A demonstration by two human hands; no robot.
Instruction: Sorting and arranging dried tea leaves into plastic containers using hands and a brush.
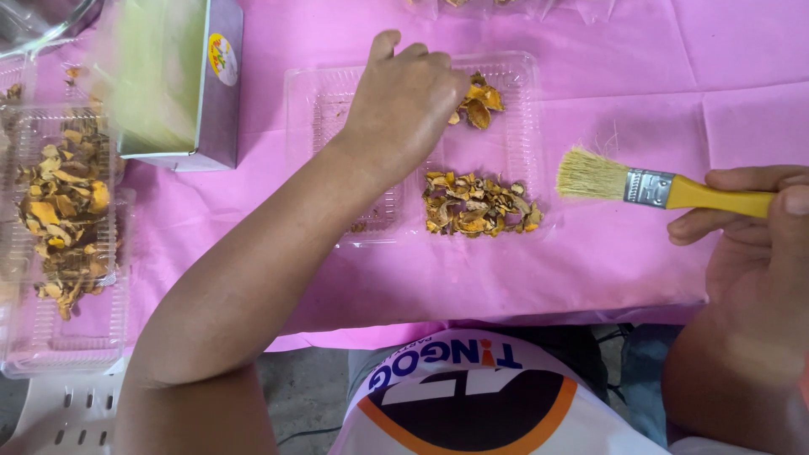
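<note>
Left hand point(403, 105) grip pinching dried orange pieces point(479, 103), right hand point(758, 227) grip closed on paintbrush point(666, 187)

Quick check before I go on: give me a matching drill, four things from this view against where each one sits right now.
Things:
1. paintbrush
2. purple box
3. small pile of dried orange pieces
4. heaped tray of dried pieces

Places:
A. far left edge of the pink tablecloth
B. held in the right hand
C. under the left hand fingertips, in the far half of the clear tray
D. standing left of the clear tray

Pairs: 1-B, 2-D, 3-C, 4-A
</note>
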